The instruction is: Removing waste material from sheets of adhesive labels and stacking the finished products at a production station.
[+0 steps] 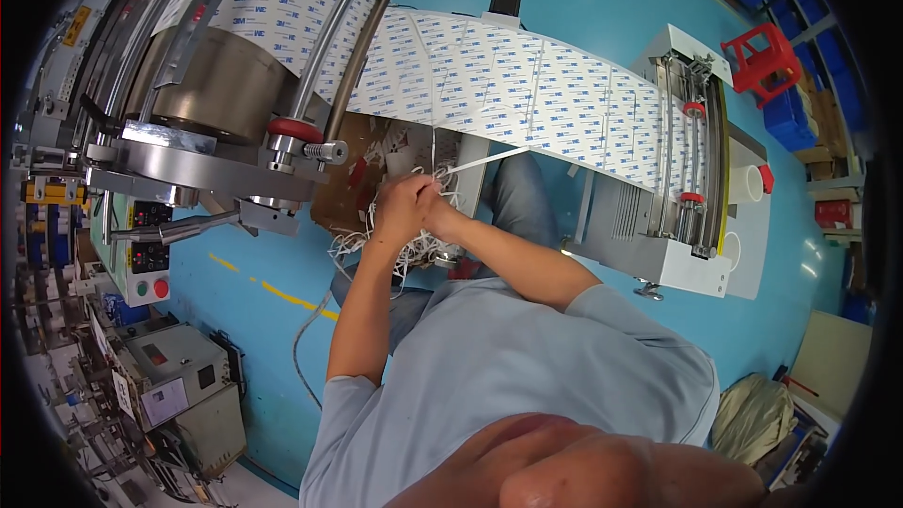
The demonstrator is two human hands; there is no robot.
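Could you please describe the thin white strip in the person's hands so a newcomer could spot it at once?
Find the wide printed white sheet spanning the machines. Below its front edge, both hands meet; the thin white strip runs from them up toward the sheet, taut and straight, unlike the tangled white trimmings below.

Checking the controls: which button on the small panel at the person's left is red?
The right one of the two round buttons, the red button. The green button sits right beside it, nearer the picture's left edge, on the control panel.
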